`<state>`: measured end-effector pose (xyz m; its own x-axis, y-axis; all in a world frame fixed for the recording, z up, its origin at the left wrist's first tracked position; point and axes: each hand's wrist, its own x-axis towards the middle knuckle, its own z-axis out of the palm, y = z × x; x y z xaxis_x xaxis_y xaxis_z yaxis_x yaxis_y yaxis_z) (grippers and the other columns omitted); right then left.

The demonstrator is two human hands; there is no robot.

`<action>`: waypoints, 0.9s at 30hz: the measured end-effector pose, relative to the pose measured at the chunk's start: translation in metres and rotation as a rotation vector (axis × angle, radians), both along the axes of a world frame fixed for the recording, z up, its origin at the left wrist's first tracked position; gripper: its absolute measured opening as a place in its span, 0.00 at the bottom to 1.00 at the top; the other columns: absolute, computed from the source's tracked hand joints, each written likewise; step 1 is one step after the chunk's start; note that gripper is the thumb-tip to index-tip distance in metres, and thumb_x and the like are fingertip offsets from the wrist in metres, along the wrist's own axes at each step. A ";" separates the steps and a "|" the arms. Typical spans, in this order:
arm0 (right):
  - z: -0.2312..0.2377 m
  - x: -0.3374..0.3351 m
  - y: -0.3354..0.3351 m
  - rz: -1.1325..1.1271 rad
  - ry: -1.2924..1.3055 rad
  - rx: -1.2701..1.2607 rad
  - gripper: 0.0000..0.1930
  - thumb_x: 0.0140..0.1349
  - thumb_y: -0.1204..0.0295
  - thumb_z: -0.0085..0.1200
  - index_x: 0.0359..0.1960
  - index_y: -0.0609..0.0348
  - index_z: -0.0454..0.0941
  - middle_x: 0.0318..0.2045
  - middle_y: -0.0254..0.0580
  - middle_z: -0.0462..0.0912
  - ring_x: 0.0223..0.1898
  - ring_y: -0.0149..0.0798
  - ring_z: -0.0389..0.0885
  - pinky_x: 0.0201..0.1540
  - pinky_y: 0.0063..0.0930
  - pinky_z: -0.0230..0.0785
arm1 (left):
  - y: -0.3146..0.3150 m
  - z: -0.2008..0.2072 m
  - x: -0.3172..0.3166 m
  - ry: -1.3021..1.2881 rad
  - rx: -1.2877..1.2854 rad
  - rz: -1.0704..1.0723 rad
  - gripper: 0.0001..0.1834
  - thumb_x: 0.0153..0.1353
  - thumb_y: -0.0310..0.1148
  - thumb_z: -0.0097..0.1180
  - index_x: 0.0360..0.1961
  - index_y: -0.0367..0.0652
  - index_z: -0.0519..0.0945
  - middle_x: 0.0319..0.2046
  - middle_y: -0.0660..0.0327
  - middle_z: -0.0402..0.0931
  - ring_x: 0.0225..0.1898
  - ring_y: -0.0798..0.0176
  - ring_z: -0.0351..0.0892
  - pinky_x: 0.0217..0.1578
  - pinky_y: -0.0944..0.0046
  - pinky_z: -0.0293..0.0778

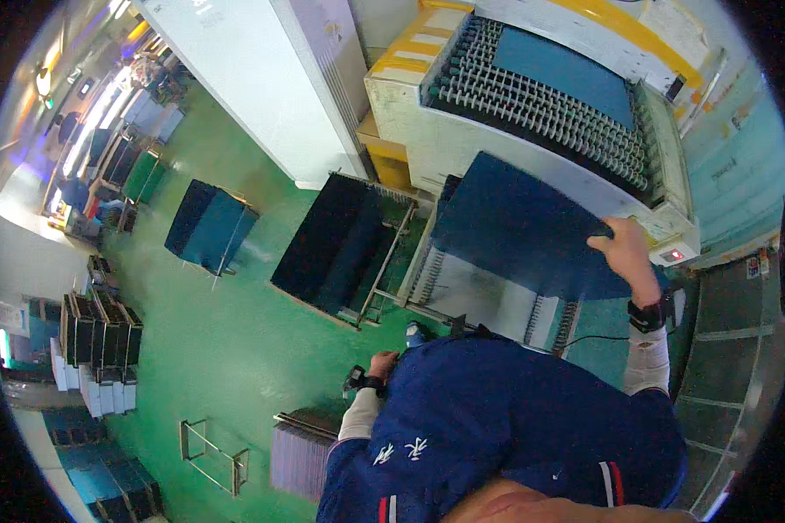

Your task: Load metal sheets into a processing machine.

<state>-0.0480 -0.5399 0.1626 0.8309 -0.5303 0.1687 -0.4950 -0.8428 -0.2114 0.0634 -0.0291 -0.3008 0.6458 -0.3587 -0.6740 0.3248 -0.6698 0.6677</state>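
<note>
A large dark blue flat panel [519, 222] is tilted in front of the roller machine, held at its right edge by my right hand [624, 253], fingers closed on it. Below the panel is a slotted rack [484, 283] with a pale base and rows of spring-like dividers; the panel covers part of it. My left hand [382, 364] hangs low beside my blue jacket, away from the panel. Its fingers are partly hidden, and nothing shows in it. Both wrists wear dark bands.
The roller conveyor machine [541, 105] carries another blue panel [567, 74]. A rack of dark panels [336, 248] stands left of the slotted rack, with another loaded rack [211, 227] farther off. On the green floor are a bare metal frame [214, 458] and a pale panel stack [298, 458].
</note>
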 end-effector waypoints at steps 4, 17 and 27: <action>0.024 -0.031 -0.044 -0.091 -0.145 0.418 0.16 0.48 0.66 0.62 0.37 0.64 0.81 0.32 0.46 0.83 0.29 0.42 0.80 0.37 0.34 0.71 | 0.018 -0.045 0.002 -0.097 0.029 -0.075 0.22 0.54 0.47 0.62 0.40 0.37 0.83 0.33 0.56 0.83 0.35 0.59 0.81 0.39 0.62 0.74; -0.070 -0.075 -0.059 -0.497 -0.898 1.007 0.15 0.65 0.70 0.52 0.48 0.70 0.76 0.37 0.38 0.79 0.35 0.30 0.77 0.39 0.26 0.72 | -0.009 -0.012 0.009 0.034 0.006 0.004 0.21 0.53 0.44 0.63 0.38 0.35 0.83 0.30 0.58 0.83 0.32 0.64 0.80 0.35 0.63 0.75; -0.125 -0.013 -0.021 -0.371 -1.213 1.948 0.08 0.61 0.75 0.56 0.41 0.55 0.74 0.39 0.36 0.79 0.45 0.39 0.75 0.51 0.33 0.69 | 0.016 -0.080 0.013 -0.257 -0.041 -0.275 0.26 0.52 0.54 0.61 0.35 0.38 0.84 0.27 0.57 0.82 0.29 0.62 0.81 0.33 0.62 0.75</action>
<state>-0.0614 -0.5610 0.0374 0.6407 -0.6684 -0.3779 0.4037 0.7119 -0.5746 0.0767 -0.0134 -0.3804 0.6676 -0.5659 -0.4838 -0.0452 -0.6794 0.7323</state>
